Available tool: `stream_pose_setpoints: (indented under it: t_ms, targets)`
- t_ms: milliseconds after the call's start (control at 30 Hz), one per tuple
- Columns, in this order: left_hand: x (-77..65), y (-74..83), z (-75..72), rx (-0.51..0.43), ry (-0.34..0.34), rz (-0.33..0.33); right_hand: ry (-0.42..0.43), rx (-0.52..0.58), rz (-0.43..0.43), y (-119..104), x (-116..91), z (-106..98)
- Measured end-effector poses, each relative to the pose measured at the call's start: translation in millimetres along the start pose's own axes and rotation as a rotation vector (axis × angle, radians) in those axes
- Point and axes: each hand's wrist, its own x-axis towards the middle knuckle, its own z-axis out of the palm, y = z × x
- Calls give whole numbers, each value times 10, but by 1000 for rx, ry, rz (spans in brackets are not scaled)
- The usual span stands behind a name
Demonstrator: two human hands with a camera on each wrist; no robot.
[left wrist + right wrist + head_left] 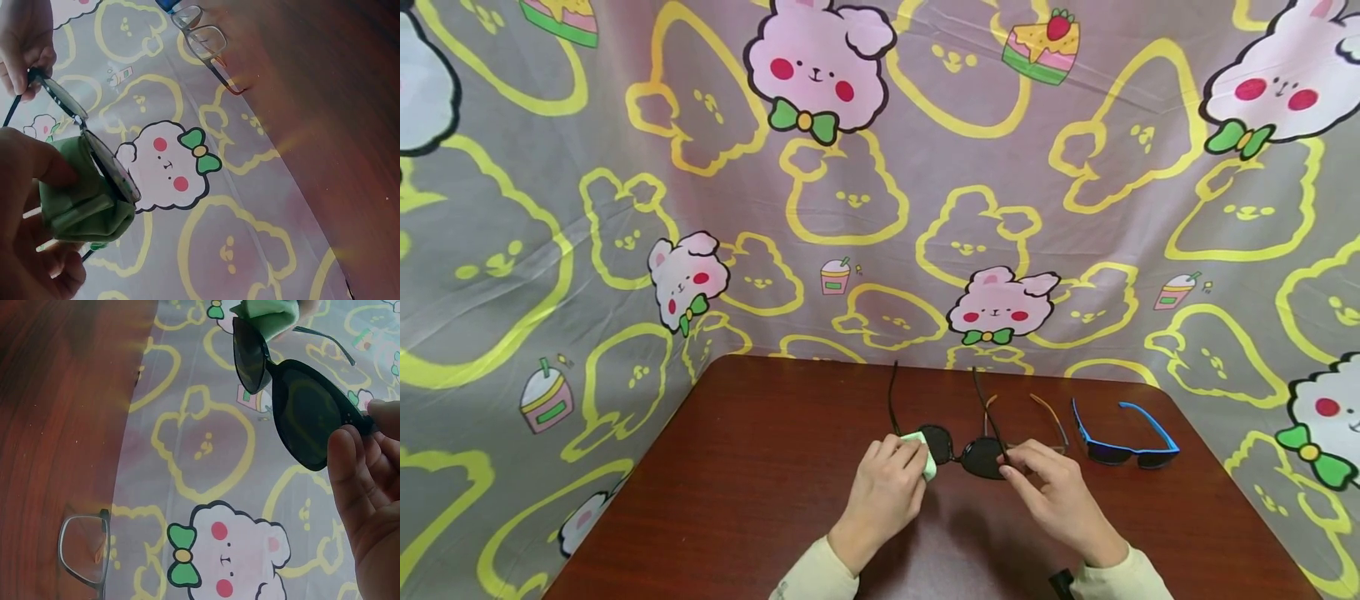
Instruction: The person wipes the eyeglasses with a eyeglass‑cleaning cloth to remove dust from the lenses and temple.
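Observation:
Black sunglasses [983, 458] are held up over the table, lenses towards the person and temples pointing away. My right hand [1058, 490] pinches them at the hinge corner of the right lens, as the right wrist view also shows. A folded green cloth [87, 194] is gripped in my left hand [886, 490], against the outer end of the left lens. In the left wrist view the cloth lies along the lens and hides part of it. The dark right lens [309, 412] is uncovered in the right wrist view.
Blue-framed sunglasses [1127, 450] lie at the table's right side. Clear eyeglasses [206, 42] with brown temple tips lie beside them, partly behind my right hand in the head view. A patterned curtain [850, 208] hangs along the back and sides of the brown table [737, 467].

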Motion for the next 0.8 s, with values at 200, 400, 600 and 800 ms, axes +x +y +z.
stream_pose_setpoints:
  t_ms: [200, 400, 600, 800]
  targets:
    - [-19, 9, 28, 36, 8, -7, 52, -21, -26, -22, 9, -2]
    - [-17, 15, 3, 35, -18, -16, 96, -15, -34, -237, 112, -54]
    - [6, 19, -5, 40, -20, -1, 151, -12, -98, -317, 156, -66]
    - [-1, 23, 6, 21, -23, 8, 177, 12, -123, -318, 148, -51]
